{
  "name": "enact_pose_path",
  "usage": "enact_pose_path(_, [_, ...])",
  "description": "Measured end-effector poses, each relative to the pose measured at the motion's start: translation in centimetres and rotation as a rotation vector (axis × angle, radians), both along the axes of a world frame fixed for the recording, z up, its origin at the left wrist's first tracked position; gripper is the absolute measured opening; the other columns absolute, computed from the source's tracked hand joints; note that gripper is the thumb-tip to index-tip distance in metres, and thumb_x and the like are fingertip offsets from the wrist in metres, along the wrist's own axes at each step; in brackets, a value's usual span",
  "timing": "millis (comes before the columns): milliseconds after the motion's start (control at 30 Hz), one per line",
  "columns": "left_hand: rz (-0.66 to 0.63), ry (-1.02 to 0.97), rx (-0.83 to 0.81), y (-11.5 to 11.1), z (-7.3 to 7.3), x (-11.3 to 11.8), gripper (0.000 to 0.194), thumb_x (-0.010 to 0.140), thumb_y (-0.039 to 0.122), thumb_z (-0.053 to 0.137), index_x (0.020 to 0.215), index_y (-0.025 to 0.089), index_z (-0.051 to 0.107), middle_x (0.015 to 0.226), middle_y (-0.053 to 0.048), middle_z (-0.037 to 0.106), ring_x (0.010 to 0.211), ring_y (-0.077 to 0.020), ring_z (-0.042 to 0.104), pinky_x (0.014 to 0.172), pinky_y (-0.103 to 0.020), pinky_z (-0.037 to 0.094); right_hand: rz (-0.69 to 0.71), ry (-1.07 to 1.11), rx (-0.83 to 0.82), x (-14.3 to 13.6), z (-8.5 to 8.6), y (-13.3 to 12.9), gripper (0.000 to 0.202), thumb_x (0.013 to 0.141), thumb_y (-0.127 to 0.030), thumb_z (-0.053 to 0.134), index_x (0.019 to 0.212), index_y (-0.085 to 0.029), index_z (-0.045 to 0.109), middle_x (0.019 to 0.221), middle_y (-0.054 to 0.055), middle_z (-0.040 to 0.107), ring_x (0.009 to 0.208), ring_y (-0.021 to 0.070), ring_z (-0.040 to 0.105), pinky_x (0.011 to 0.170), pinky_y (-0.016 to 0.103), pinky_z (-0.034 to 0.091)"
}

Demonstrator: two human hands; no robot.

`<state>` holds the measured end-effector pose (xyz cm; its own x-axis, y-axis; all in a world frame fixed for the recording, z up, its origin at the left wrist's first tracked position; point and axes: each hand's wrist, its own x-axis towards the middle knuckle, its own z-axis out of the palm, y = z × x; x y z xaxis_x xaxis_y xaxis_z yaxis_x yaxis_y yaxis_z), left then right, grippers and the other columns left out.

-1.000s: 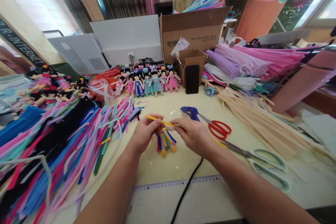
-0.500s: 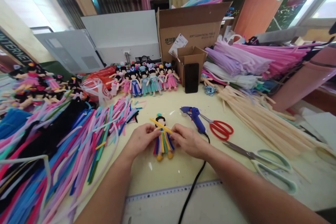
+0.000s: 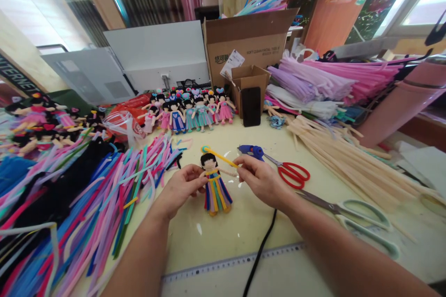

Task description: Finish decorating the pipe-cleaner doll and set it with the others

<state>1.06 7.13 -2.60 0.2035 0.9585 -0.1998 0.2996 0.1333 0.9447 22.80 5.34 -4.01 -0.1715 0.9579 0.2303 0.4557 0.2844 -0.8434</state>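
Note:
A small pipe-cleaner doll [image 3: 218, 192] with black hair and a striped skirt of blue, yellow, green and purple is in front of me. My left hand [image 3: 183, 188] pinches it at its left side, around the arm. Between the fingertips of my right hand [image 3: 259, 178] is one end of a yellow pipe cleaner [image 3: 223, 158]. The strip slants up leftward, its far end near the teal piece above the doll's head. The doll's other arm reaches toward my right fingers; whether they touch, I cannot tell.
A blue glue gun [image 3: 251, 150], red-handled scissors [image 3: 294, 176] and green-handled scissors [image 3: 362, 213] lie to the right. Loose coloured pipe cleaners [image 3: 101, 195] cover the left. Finished dolls [image 3: 198, 113], a phone [image 3: 251, 106] and boxes stand behind. The glue gun's black cord [image 3: 261, 250] crosses a ruler [image 3: 223, 263].
The yellow pipe cleaner has gone from across the doll's chest to up beside its head. My right hand moved right and up with it; my left hand let the strip go and grips the doll.

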Motion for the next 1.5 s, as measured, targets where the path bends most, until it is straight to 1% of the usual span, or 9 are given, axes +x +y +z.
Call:
enact_pose_path(133, [0.017,0.034,0.002,0.0,0.1,0.1,0.031,0.064,0.044,0.072,0.076,0.017,0.060,0.058,0.003,0.059,0.050,-0.0114,0.052,0.048,-0.023,0.038,-0.023,-0.085,0.054,0.3,0.1,0.0,0.020,0.087,-0.022,0.049,0.098,-0.020,0.065,0.062,-0.003,0.059,0.057,0.0115,0.052,0.056,0.023,0.037])
enact_pose_path(300, [0.020,0.144,0.024,0.6,-1.0,0.0,0.027,0.067,0.045,0.068,0.072,0.018,0.064,0.058,0.002,0.060,0.051,-0.0129,0.050,0.047,-0.023,0.033,0.034,-0.217,0.129,0.3,0.1,-0.1,0.019,0.088,-0.022,0.051,0.091,-0.019,0.069,0.083,0.003,0.069,0.076,0.0152,0.061,0.068,0.025,0.042])
enact_pose_path(400, [0.093,0.340,0.182,0.9,-1.4,-0.5,0.019,0.067,0.039,0.067,0.067,0.020,0.067,0.059,0.001,0.062,0.056,-0.0160,0.052,0.052,-0.025,0.036,0.046,-0.323,0.137,0.4,0.0,-0.1,0.019,0.089,-0.020,0.051,0.092,-0.019,0.070,0.084,0.004,0.070,0.077,0.0157,0.061,0.069,0.026,0.042])
enact_pose_path(500, [0.162,0.404,0.411,0.8,-1.0,-0.8,0.016,0.073,0.035,0.061,0.072,0.022,0.071,0.077,-0.003,0.071,0.075,-0.0209,0.060,0.067,-0.029,0.043,0.045,-0.401,0.149,0.5,0.0,-0.1,0.019,0.090,-0.020,0.051,0.093,-0.020,0.070,0.083,0.005,0.068,0.078,0.0159,0.061,0.069,0.026,0.042])
enact_pose_path(600, [0.029,0.364,0.532,0.2,-0.1,-0.5,0.024,0.082,0.037,0.054,0.080,0.023,0.073,0.087,-0.005,0.072,0.085,-0.0218,0.063,0.078,-0.031,0.045,0.048,-0.449,0.159,0.6,0.0,-0.2,0.019,0.091,-0.021,0.051,0.093,-0.020,0.071,0.082,0.005,0.067,0.078,0.0161,0.061,0.070,0.027,0.041])
enact_pose_path(767, [-0.182,0.464,0.612,-0.8,0.5,0.2,0.017,0.082,0.030,0.059,0.086,0.025,0.074,0.080,-0.004,0.071,0.079,-0.0207,0.062,0.074,-0.030,0.045,0.007,-0.455,0.234,0.7,0.0,-0.5,0.021,0.093,-0.022,0.049,0.095,-0.022,0.070,0.084,0.005,0.064,0.079,0.0162,0.060,0.071,0.027,0.042])
enact_pose_path(1033, [-0.274,0.467,0.614,-1.6,0.2,1.2,0.018,0.084,0.030,0.057,0.077,0.025,0.073,0.073,-0.003,0.069,0.073,-0.0189,0.062,0.070,-0.028,0.045,-0.004,-0.554,0.356,0.0,0.5,-1.6,0.020,0.093,-0.025,0.050,0.095,-0.022,0.069,0.081,0.005,0.064,0.077,0.0174,0.057,0.067,0.029,0.037])
enact_pose_path(1233, [-0.141,0.393,0.597,-1.7,0.7,1.2,0.028,0.088,0.037,0.050,0.097,0.025,0.074,0.098,-0.006,0.074,0.092,-0.0227,0.065,0.082,-0.031,0.047,-0.041,-0.608,0.415,-0.1,1.1,-1.8,0.022,0.091,-0.015,0.049,0.087,-0.021,0.070,0.078,0.005,0.062,0.075,0.0174,0.053,0.067,0.029,0.035])
enact_pose_path(1500, [-0.231,0.535,0.735,-1.7,-0.3,1.7,0.014,0.083,0.022,0.059,0.079,0.023,0.071,0.077,-0.003,0.068,0.074,-0.0186,0.061,0.069,-0.028,0.045,-0.061,-0.604,0.496,-0.1,1.3,-1.9,0.022,0.093,-0.017,0.049,0.087,-0.021,0.069,0.080,0.006,0.063,0.077,0.0188,0.049,0.071,0.032,0.033])
